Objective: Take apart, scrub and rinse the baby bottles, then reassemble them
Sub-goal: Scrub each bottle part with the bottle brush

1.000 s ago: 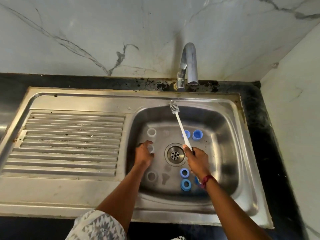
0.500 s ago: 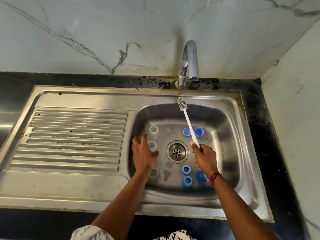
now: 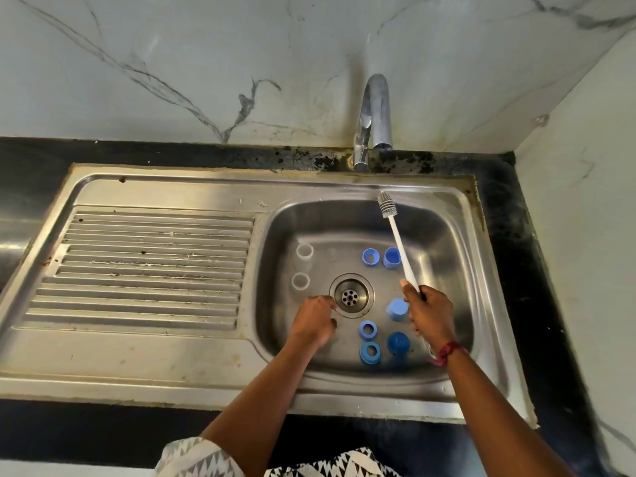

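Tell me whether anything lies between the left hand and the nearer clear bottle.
Nothing visible does. Only bare sink floor shows between the left hand and the bottle. The drain and the blue parts lie to the hand's right, off that path.

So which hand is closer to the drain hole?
Left. The left hand sits just left of the drain, at its rim; the right hand, gripping the brush, is farther off to its right.

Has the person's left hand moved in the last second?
Yes. The left hand slid rightward and toward the person, now at the round steel drain.
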The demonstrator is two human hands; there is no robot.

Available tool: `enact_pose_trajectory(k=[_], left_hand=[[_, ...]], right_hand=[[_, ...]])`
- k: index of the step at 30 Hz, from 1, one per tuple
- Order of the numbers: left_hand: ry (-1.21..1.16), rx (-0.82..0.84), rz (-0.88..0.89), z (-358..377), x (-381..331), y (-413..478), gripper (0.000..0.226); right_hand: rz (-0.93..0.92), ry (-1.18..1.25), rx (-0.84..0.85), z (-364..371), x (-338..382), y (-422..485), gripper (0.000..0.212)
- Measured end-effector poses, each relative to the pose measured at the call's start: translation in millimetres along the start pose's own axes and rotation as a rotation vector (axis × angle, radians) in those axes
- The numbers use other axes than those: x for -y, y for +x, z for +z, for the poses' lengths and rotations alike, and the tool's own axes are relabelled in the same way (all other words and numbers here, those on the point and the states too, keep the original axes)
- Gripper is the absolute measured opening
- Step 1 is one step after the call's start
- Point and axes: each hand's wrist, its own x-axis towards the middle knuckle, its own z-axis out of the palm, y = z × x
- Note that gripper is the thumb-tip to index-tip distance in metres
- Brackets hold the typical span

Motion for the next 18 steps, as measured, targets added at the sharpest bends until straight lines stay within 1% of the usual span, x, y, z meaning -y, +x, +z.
enact_pose_trajectory(k=[2, 4, 13, 18], left_hand=[[0.037, 0.059, -0.008, 6, 1, 7, 0.039], [0.069, 0.081, -0.02, 12, 1, 13, 0.039], [0.196, 0.082, -0.023, 27, -10, 32, 0.03], [0.237, 0.088, -0.016, 34, -13, 39, 0.024]], right_hand=[[-0.01, -0.003, -0.001, 1, 2, 2, 0.052], [-0.012, -0.006, -0.001, 3, 4, 4, 0.05], [-0.024, 0.029, 0.004, 20, 19, 7, 0.054], [-0.025, 0.011, 0.016, 24, 20, 11, 0.053]])
